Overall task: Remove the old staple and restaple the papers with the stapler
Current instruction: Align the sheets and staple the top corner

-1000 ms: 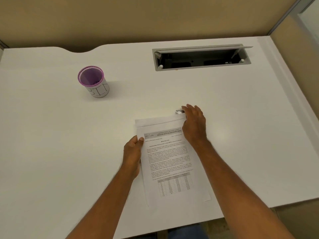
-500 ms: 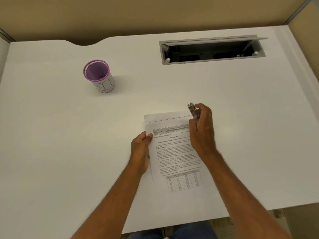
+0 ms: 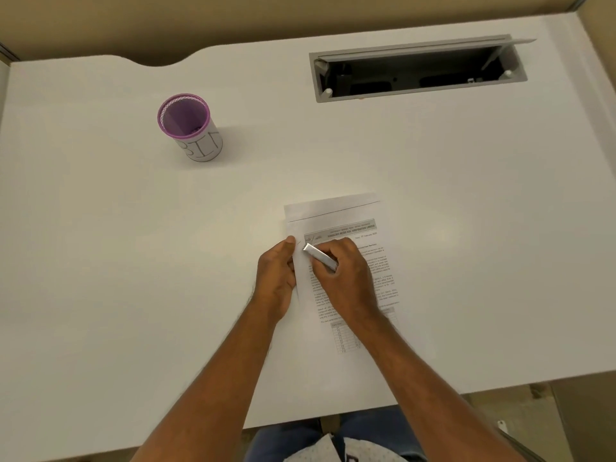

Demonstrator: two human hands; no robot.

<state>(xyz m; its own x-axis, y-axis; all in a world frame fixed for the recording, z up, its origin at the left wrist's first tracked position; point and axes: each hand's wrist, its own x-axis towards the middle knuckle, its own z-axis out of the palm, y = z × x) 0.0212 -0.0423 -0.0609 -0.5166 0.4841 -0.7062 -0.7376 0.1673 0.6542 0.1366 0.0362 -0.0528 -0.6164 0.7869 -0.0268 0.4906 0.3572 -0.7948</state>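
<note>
The printed papers (image 3: 336, 215) lie flat on the white desk (image 3: 466, 195), slightly turned. My left hand (image 3: 278, 278) pinches their left edge, thumb on top. My right hand (image 3: 346, 278) rests over the text and grips a small silver stapler (image 3: 320, 256). The stapler's tip points up-left, toward a short thin mark near the papers' upper left, just beside my left thumb. The lower part of the stapler is hidden in my fingers.
A purple-rimmed cup (image 3: 190, 128) labelled BIN stands at the back left. An open grey cable hatch (image 3: 420, 70) is set into the desk at the back right. The desk's front edge runs just below the papers.
My right hand has carried the stapler from the papers' top right corner down and left to the upper left area. My left hand keeps its hold on the left edge.
</note>
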